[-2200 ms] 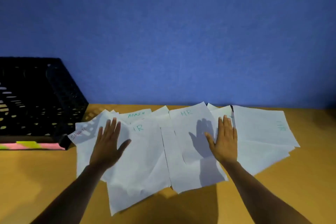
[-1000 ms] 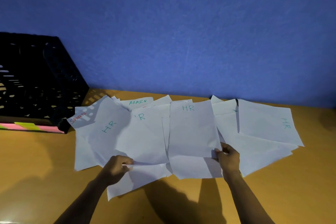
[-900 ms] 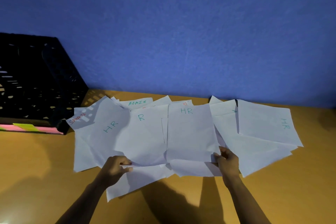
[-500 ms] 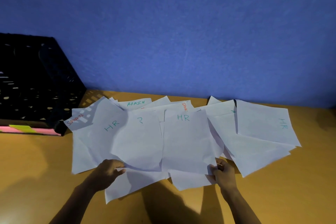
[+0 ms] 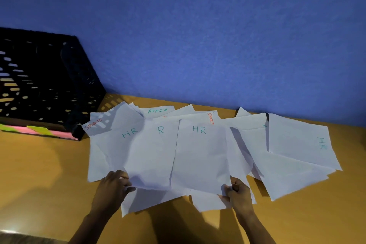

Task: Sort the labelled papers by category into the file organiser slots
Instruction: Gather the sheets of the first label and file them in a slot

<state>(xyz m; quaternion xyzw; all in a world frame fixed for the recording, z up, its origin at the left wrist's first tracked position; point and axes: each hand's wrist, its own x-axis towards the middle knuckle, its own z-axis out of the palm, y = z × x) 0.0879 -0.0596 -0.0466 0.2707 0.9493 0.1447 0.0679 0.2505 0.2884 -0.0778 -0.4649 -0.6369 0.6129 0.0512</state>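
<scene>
Nearest: left hand pinching the near edge of the overlapping sheet marked "R", right hand pinching the near right corner of the sheet marked "HR", both sheets raised slightly off the spread. Beyond: remaining papers fanned over the wooden table, among them a left "HR" sheet, a "SPORTS" sheet, an "ADMIN" sheet, a "SPORT" sheet and a far-right "HR" sheet. Farthest: black perforated file organiser at the left rear, just beside the spread, in front of the blue wall.
</scene>
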